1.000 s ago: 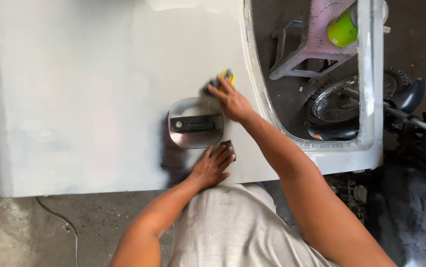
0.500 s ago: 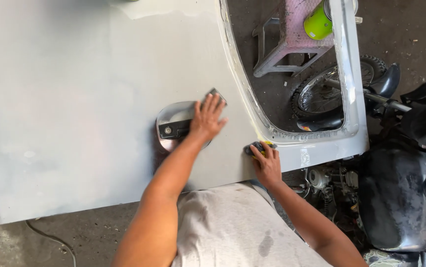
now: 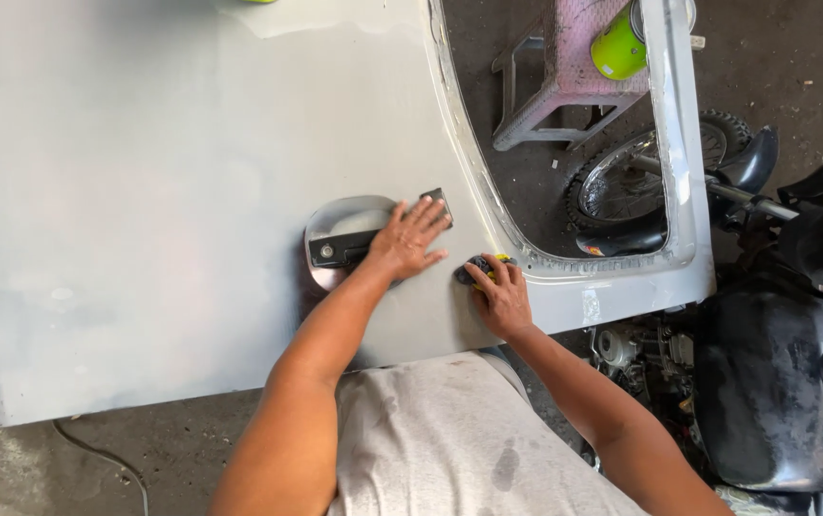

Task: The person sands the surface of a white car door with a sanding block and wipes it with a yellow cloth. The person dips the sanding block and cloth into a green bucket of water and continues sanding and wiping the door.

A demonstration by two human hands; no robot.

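Grey primed car door (image 3: pixel 144 191) lies flat over concrete floor (image 3: pixel 172 449); left hand (image 3: pixel 409 239) fingers spread on sanding pad (image 3: pixel 438 203); right hand (image 3: pixel 499 296) fingers clamp yellow sponge (image 3: pixel 476 269); motorcycle (image 3: pixel 774 382) beside

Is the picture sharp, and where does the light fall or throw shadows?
Head view: sharp throughout, no motion blur on the left hand or right hand. Soft daylight spreads evenly over the grey door panel, with a mild sheen on the handle recess. A dark shadow lies beside the left forearm; the motorcycle sits dimmer.

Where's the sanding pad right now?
In the head view, the sanding pad lies flat on the grey car door, under the left hand's fingertips, just right of the door handle recess.
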